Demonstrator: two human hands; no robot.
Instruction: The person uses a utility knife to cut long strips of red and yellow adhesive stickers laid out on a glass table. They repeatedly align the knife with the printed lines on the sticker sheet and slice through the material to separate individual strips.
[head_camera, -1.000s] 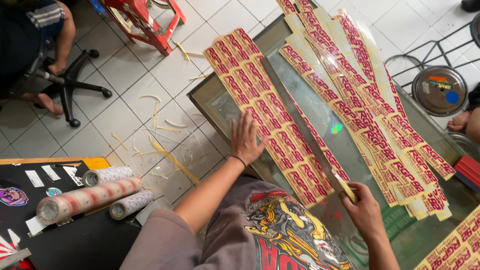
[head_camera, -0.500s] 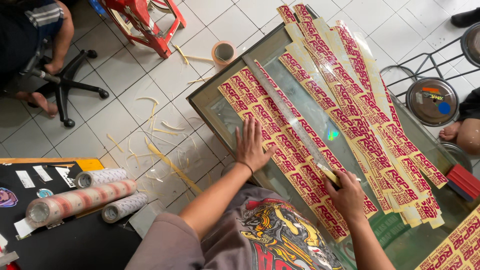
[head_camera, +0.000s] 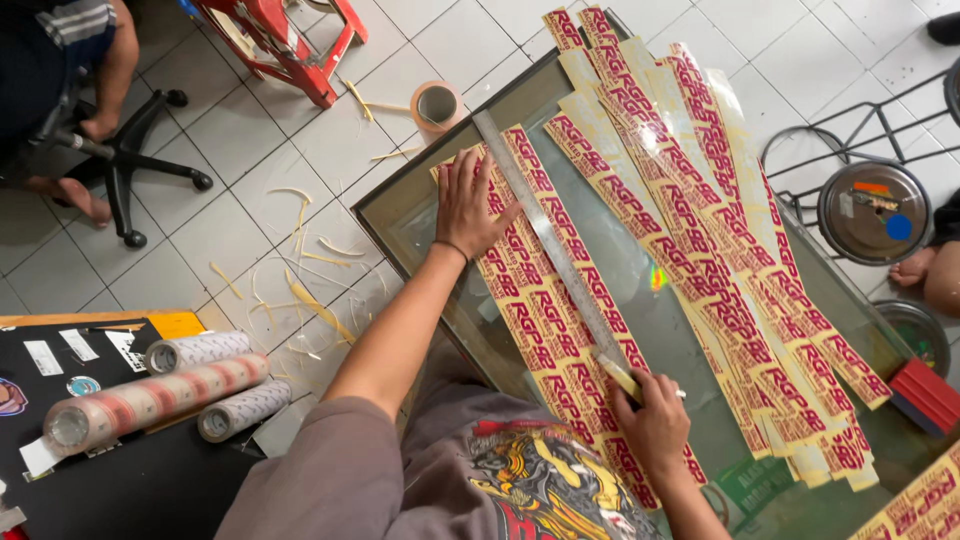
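1. Head view: my left hand (head_camera: 470, 205) lies flat, fingers spread apart, palm down on the upper end of a sheet of red-and-yellow stickers (head_camera: 545, 330) that sits on a glass table (head_camera: 410, 215).
2. A long metal ruler (head_camera: 545, 245) runs on a slant down the sheet. My left fingertips press against its upper part, and its lower end reaches my right hand.
3. My right hand (head_camera: 655, 425) is closed around a small cutter with a yellowish handle (head_camera: 622, 378), the tool touching the ruler's lower end, right over the sheet near my body.
4. So the sheet lies under both hands: the left holds its far end, the right works at its near end, and the ruler bridges the 2.
5. To the right of the ruler, many cut sticker strips (head_camera: 720, 270) fan out across the glass, overlapping one another, well clear of my left hand and just beside my right.
6. Past the table's far corner a roll of tape (head_camera: 437, 105) stands on the tiled floor (head_camera: 250, 170), with thin yellow offcuts (head_camera: 300, 270) scattered near it.
7. At my left, 3 rolls of film (head_camera: 160, 385) lie on a black surface (head_camera: 110, 480).
8. Another person sits on a swivel chair (head_camera: 130, 170) at the upper left.
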